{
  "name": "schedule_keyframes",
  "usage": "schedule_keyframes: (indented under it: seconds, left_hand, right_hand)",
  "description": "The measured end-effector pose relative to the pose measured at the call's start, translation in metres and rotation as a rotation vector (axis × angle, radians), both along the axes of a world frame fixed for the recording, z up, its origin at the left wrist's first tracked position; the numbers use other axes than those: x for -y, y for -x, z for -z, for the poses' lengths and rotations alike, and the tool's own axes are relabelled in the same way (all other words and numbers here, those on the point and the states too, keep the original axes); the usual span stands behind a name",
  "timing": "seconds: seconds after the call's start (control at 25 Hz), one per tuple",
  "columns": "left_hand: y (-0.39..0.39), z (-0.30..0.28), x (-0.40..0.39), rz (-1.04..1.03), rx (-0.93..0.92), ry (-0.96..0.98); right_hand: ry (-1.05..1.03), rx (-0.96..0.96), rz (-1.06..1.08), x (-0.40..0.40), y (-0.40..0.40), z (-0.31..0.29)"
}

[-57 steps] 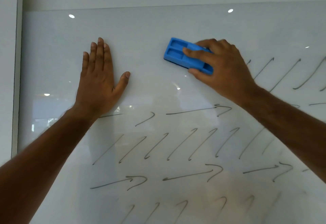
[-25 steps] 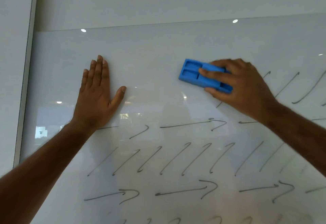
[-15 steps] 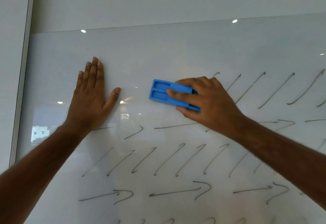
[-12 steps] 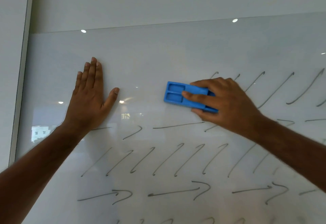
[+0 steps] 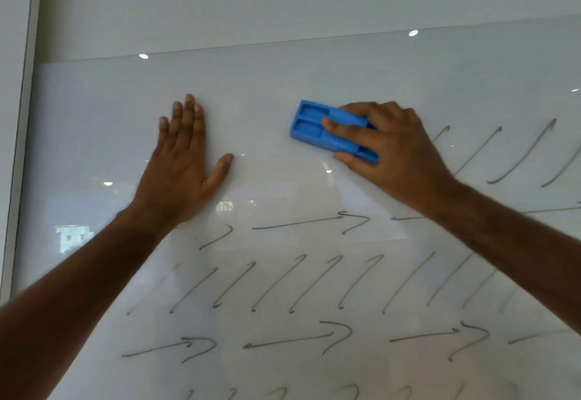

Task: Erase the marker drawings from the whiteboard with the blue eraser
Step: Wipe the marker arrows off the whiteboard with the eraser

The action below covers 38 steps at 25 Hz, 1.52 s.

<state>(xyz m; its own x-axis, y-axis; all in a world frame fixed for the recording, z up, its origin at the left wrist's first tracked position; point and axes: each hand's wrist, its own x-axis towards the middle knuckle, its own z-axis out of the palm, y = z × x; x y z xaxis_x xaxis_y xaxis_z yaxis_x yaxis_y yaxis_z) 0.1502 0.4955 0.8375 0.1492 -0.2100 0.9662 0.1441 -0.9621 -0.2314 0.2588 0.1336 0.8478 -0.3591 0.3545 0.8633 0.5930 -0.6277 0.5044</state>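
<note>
A glass whiteboard (image 5: pixel 283 85) fills the view. My right hand (image 5: pixel 393 151) grips the blue eraser (image 5: pixel 317 127) and presses it flat on the board's upper middle, its long side tilted down to the right. My left hand (image 5: pixel 182 160) lies flat on the board to the left, fingers straight and pointing up. Grey marker drawings (image 5: pixel 295 283) of slanted hooks and arrows cover the board below both hands. More slanted strokes (image 5: pixel 522 154) lie to the right of the eraser. The patch between my hands has no marks.
The board's metal frame edge (image 5: pixel 22 148) runs down the left side. A plain wall (image 5: pixel 283 0) lies above the board's top edge. Ceiling lights and a window scene are reflected in the glass.
My right hand has swept the eraser left, then back right and up, wiping off the leftmost strokes of the top row. My left hand stays flat on the board.
</note>
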Motion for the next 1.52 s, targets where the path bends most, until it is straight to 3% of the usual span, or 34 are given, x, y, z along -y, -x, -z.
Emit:
schedule_keyframes:
  seconds: [0.16, 0.32, 0.52, 0.68, 0.88, 1.08, 1.28, 1.52]
  left_hand:
    - [-0.015, -0.008, 0.047, -0.048, 0.013, -0.151]
    - [-0.022, -0.003, 0.067, -0.032, -0.017, -0.127]
    - [-0.03, -0.003, 0.092, -0.011, -0.022, -0.144]
    - [-0.042, -0.011, 0.123, 0.017, -0.013, -0.145]
    - [-0.05, -0.009, 0.132, 0.028, 0.029, -0.123]
    - [-0.053, -0.007, 0.131, 0.04, 0.048, -0.116]
    - [-0.053, -0.005, 0.13, 0.043, 0.061, -0.106]
    - [-0.05, -0.006, 0.132, 0.048, 0.058, -0.094]
  right_hand:
    - [0.116, 0.076, 0.023, 0.01, -0.004, 0.035]
    - [0.172, 0.114, 0.095, 0.059, -0.017, 0.053]
    - [0.047, 0.034, 0.12, 0.099, -0.022, 0.022]
    - [-0.08, -0.024, 0.07, 0.077, -0.018, -0.004]
    - [0.002, 0.031, 0.075, 0.058, -0.015, 0.027]
    - [0.109, 0.051, 0.146, 0.108, -0.027, 0.06]
    - [0.016, 0.004, 0.191, 0.153, -0.037, 0.047]
    - [-0.119, -0.048, 0.1, 0.124, -0.031, 0.011]
